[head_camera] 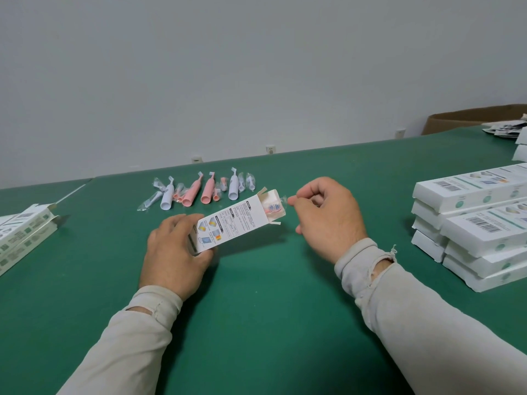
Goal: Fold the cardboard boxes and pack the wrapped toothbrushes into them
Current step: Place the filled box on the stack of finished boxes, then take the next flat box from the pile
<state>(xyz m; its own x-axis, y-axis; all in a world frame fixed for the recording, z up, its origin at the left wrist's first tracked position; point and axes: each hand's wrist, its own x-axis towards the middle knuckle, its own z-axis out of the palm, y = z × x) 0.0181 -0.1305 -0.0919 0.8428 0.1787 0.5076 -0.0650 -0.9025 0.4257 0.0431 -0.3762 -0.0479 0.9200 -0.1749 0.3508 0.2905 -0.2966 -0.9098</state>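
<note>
Both arms wear long, pale beige sleeves of soft knit cloth, bunched in folds at the wrists. The right sleeve point(405, 303) has a frayed tear just behind its cuff, loose threads hanging. The left sleeve point(134, 332) shows a seam near its cuff.

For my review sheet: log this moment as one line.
step: filling box | left hand: holds box, end open | right hand: pinches wrapped brush head at opening | loose toothbrushes: behind on table
</note>
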